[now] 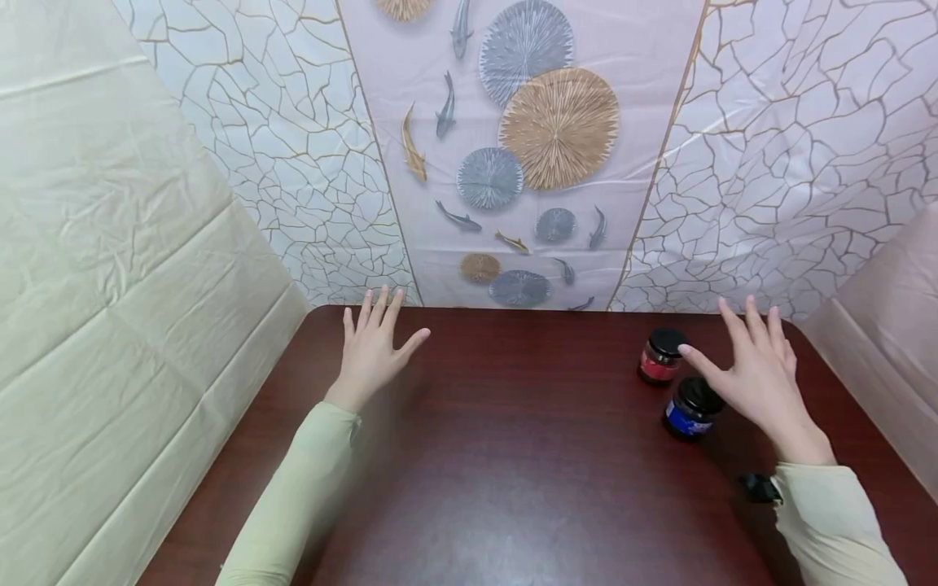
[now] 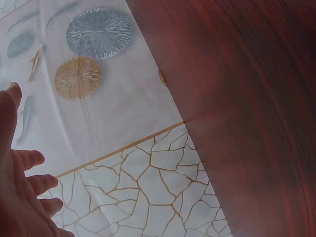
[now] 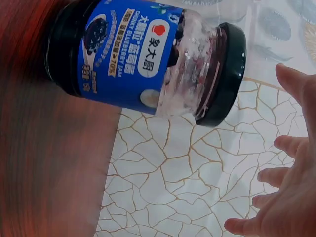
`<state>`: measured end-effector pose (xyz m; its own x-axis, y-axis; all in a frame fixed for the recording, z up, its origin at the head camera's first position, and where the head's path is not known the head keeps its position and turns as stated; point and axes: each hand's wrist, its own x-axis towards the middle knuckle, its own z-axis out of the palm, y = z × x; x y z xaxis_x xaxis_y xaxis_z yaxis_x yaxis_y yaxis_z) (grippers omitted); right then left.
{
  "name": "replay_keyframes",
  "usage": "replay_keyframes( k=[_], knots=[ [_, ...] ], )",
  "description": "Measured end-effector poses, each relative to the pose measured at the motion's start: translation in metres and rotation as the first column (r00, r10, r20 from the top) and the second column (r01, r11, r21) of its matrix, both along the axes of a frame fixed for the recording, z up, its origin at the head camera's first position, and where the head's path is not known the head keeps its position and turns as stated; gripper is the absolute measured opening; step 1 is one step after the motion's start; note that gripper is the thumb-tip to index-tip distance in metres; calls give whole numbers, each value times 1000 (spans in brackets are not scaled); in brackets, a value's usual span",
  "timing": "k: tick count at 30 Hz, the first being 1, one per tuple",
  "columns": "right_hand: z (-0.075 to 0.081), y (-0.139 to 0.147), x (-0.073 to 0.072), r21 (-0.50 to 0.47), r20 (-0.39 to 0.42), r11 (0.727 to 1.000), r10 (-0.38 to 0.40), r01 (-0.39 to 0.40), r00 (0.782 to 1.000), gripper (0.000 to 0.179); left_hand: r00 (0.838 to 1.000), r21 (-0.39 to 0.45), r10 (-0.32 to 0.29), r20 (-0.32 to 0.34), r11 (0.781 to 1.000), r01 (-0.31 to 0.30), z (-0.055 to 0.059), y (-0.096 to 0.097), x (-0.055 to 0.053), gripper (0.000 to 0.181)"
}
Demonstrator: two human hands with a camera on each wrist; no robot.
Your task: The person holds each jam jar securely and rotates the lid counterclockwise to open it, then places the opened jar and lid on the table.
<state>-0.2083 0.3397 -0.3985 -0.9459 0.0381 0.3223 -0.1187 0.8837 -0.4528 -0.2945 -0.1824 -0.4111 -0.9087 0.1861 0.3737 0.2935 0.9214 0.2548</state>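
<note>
Pale green fabric of the left sleeve [image 1: 293, 488] lies nearest my head camera, at the near left. Beyond it on the left I see a creased cream cloth wall [image 1: 110, 309]. The left hand [image 1: 372, 352] hovers over the far left of a dark red-brown wooden table [image 1: 498, 456]; its grip is wide and empty, fingers and thumb spread. Along the far side hangs a white cloth backdrop [image 1: 513, 244] with gold crackle lines and a pinkish middle panel of grey and gold discs and fish.

At the far right, a small black-lidded glass jar with a red label [image 1: 659, 366] stands upright. Just nearer and slightly right, a black-lidded glass jar with a blue label [image 1: 690, 417] also stands upright; my right wrist view reads "Chunky Blueberry Jam". Right of both, the right hand [image 1: 762, 382] is spread wide, empty and apart from the blue-labelled jar. Its thumb appears beside the red-labelled jar's lid; I cannot tell whether they touch.
</note>
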Motion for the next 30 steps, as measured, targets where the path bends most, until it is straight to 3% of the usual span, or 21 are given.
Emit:
replay_keyframes(
  k=[11, 19, 30],
  knots=[
    [-4, 11, 6, -63, -23, 998, -11, 9, 1000, 92, 1000, 13, -14, -3, 1000, 14, -7, 0, 1, 92],
    [-12, 21, 9, -115, -7, 993, 31, -32, 999, 94, 1000, 13, -20, 4, 1000, 20, -9, 3, 3, 91],
    [-27, 27, 17, -155, 132, 988, 44, -23, 990, 102, 999, 33, -45, -1, 998, 45, -22, 7, 4, 92]
  ],
)
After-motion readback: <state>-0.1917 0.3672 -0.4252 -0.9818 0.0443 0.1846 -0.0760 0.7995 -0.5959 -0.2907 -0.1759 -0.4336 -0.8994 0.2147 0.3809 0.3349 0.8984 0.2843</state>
